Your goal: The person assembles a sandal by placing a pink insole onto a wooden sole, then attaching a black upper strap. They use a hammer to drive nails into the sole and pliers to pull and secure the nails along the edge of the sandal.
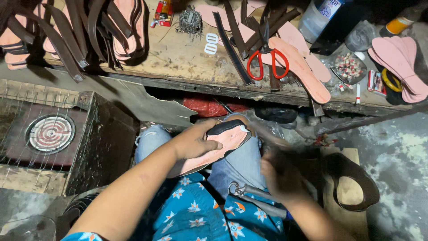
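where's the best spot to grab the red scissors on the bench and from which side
Probably by the two red handle loops, coming from the near edge of the workbench. The loops point toward the person and lie clear on top of a pink insole, while the blades run away under a pile of dark straps, so the far end is blocked and sharp.

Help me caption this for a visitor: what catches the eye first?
The left hand grips a pink sandal sole with a dark edge over the knees, while the blurred right hand is beside it. Red-handled scissors lie on the workbench among pink insoles and dark straps.
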